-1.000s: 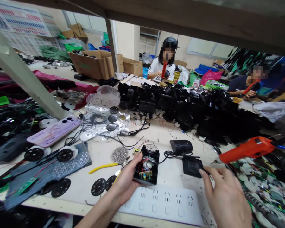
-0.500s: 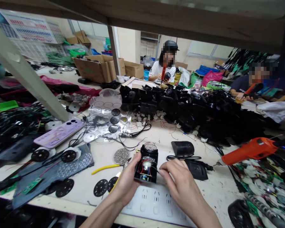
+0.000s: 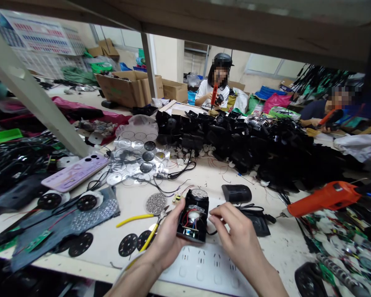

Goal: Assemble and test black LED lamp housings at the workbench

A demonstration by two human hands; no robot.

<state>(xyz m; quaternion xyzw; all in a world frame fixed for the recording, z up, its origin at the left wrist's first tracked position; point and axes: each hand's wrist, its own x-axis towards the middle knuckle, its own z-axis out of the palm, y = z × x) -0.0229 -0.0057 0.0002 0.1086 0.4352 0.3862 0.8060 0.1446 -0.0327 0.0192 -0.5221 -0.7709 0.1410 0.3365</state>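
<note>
My left hand (image 3: 170,225) is wrapped round a black plastic housing (image 3: 193,218), its open side facing up. Inside it show a white round part, red and blue wires and a small circuit board; a clear round grid sits at its far end. At the housing's right edge, my right hand (image 3: 235,227) has thumb and forefinger pinched together; whatever is between them is too small to make out. A black cable (image 3: 212,233) runs from the housing under the right hand. Yellow-handled pliers (image 3: 136,219) lie left of my left hand, beside a round dish of small screws (image 3: 156,203).
A white power strip (image 3: 200,270) lies under my hands. An orange electric screwdriver (image 3: 324,199) is on the right, near loose circuit parts. Black housings (image 3: 235,140) are heaped behind. A purple phone (image 3: 76,173) lies left. Two people work across the table; a shelf hangs overhead.
The view has shifted slightly. The housing is still in my left hand. My right fingers have moved slightly up along its right edge, and more of the black cable shows below them.
</note>
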